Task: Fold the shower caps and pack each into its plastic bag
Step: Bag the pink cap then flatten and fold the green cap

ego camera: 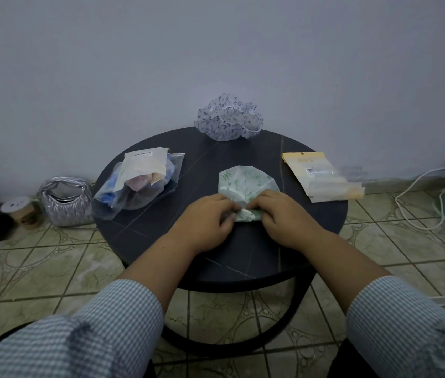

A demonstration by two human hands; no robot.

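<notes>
On the round dark worktop (161, 241) a white shower cap with a green print (246, 184) lies near the middle, folded into a fan shape whose rounded edge points toward 12 o'clock. Both hands work at its near edge. The left hand (205, 222) grips the bunched rim of the cap at its 7 o'clock corner, fingers (228, 214) curled over the material. The right hand (284, 216) pinches the same rim at the 5 o'clock corner, its fingers likewise curled on the cap, and a strip of gathered rim shows between the two hands. Both forearms come in from 6 o'clock in blue-and-white checked sleeves (123, 317).

At 12 o'clock, at the far edge of the worktop, sits a second shower cap (229, 118), unfolded and puffed up, white with a blue print. At 10 o'clock lies a pile of clear plastic bags already filled (139, 184), with a labelled card on top. At 2 o'clock lies a stack of flat plastic bags with yellow cards (322, 175), partly overhanging the edge of the worktop.

On the tiled floor (52, 257) at 9 o'clock stand a silver quilted handbag (65, 203) and, just beside it, a paper cup with a lid (20, 212). A white cable (418, 192) trails over the floor at 3 o'clock
</notes>
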